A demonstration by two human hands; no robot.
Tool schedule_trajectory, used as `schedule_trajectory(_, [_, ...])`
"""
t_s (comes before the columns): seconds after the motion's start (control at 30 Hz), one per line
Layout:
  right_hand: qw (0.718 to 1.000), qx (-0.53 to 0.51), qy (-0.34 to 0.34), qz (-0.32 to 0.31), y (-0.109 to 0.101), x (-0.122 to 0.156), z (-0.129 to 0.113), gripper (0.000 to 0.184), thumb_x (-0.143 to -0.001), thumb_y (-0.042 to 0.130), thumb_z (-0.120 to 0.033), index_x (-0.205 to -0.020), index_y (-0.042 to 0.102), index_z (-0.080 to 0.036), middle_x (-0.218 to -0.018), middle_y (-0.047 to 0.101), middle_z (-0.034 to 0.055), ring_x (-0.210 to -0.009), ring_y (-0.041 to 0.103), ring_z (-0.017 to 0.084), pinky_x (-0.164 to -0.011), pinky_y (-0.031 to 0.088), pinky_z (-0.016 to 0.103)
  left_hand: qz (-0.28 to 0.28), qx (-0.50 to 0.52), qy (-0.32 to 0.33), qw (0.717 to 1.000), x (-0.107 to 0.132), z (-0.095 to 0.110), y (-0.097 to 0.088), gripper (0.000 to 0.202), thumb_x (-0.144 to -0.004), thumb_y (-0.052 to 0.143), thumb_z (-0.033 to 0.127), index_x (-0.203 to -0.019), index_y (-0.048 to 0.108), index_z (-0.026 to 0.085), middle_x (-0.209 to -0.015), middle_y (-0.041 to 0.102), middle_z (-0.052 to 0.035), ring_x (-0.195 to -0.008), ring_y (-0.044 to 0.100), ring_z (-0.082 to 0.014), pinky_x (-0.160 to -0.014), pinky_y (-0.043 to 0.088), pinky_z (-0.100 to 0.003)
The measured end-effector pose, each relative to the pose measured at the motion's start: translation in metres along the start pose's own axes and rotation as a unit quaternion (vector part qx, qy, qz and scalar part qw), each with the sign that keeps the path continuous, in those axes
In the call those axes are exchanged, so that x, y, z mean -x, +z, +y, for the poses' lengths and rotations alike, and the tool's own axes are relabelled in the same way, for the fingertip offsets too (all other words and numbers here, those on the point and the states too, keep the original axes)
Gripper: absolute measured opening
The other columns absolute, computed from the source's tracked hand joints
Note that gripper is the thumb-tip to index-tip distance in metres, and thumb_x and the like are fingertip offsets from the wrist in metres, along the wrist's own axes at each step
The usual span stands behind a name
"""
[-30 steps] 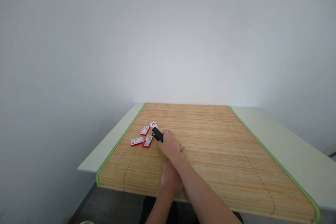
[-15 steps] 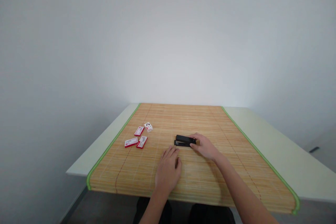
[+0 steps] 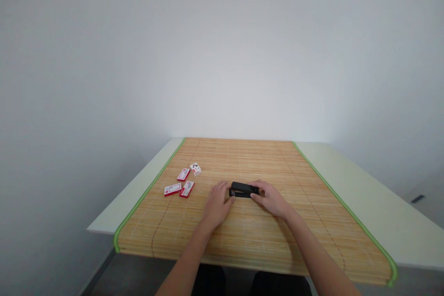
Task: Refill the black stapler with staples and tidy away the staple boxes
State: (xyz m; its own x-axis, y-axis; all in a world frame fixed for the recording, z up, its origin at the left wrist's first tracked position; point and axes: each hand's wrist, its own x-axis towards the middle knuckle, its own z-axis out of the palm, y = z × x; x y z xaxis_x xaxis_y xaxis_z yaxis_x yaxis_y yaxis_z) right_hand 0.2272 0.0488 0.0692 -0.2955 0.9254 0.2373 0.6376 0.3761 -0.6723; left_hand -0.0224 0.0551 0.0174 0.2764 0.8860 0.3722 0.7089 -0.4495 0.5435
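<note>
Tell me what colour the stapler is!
The stapler is black, seen best in the head view.

Below centre, your left hand (image 3: 216, 204) curves loosely, your right hand (image 3: 271, 200) pinches; both forearms (image 3: 187, 256) slant in from the bottom edge.

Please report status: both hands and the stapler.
Right hand gripping stapler at right end. Left hand at left end, contact unclear. Four small boxes off left, blocking neither hand.

Pale wall (image 3: 222, 55) behind white table (image 3: 367, 194)
</note>
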Motion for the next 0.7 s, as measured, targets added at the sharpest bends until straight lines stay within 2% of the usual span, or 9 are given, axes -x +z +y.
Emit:
schedule_trajectory(0.1, [1.0,-0.02,0.002,-0.017,-0.003,0.001,0.001,0.039,-0.086,0.063,-0.024,-0.124,0.072,-0.023,-0.12,0.072,0.0073,-0.11,0.065,0.022,-0.099,0.048,0.036,0.001,0.006,0.006,1.0,0.0,-0.002,0.001,0.045,-0.096,0.056,0.028,-0.14,0.054,0.021,-0.152,0.052,-0.0091,-0.145,0.041,-0.0243,-0.123,0.029,-0.046])
schedule_trajectory(0.27, [0.999,-0.023,0.002,-0.046,-0.002,-0.014,-0.001,0.038,-0.08,0.073,-0.027,-0.118,0.073,-0.023,-0.109,0.074,0.0067,-0.097,0.068,0.024,-0.089,0.054,0.038,-0.001,0.014,0.009,1.0,0.001,-0.005,0.004,0.043,-0.096,0.056,0.029,-0.139,0.055,0.023,-0.153,0.051,-0.0087,-0.146,0.04,-0.0259,-0.124,0.028,-0.048])
schedule_trajectory(0.4, [0.998,-0.015,-0.043,-0.042,0.013,-0.038,-0.014,0.043,-0.079,0.08,-0.034,-0.12,0.072,-0.025,-0.115,0.072,0.007,-0.106,0.066,0.025,-0.097,0.05,0.041,-0.01,0.019,0.005,1.0,0.0,-0.008,0.006,0.045,-0.097,0.055,0.032,-0.141,0.054,0.026,-0.154,0.05,-0.0082,-0.147,0.038,-0.0272,-0.123,0.027,-0.05])
schedule_trajectory(0.57, [0.995,0.016,-0.082,-0.048,0.027,-0.063,-0.027,0.023,-0.074,0.085,-0.033,-0.094,0.077,-0.024,-0.103,0.072,0.0054,-0.102,0.064,0.026,-0.095,0.048,0.04,-0.017,0.021,0.004,1.0,0.0,-0.01,0.006,0.048,-0.097,0.054,0.032,-0.145,0.051,0.03,-0.157,0.047,-0.0056,-0.149,0.035,-0.026,-0.125,0.025,-0.049])
schedule_trajectory(0.7, [0.993,0.029,-0.102,-0.053,0.019,-0.068,-0.03,0.023,-0.072,0.087,-0.035,-0.089,0.076,-0.025,-0.102,0.071,0.0044,-0.102,0.063,0.026,-0.095,0.047,0.04,-0.019,0.024,-0.004,1.0,0.0,-0.008,0.006,0.047,-0.096,0.056,0.032,-0.143,0.052,0.028,-0.156,0.047,-0.0061,-0.15,0.035,-0.0255,-0.125,0.023,-0.049])
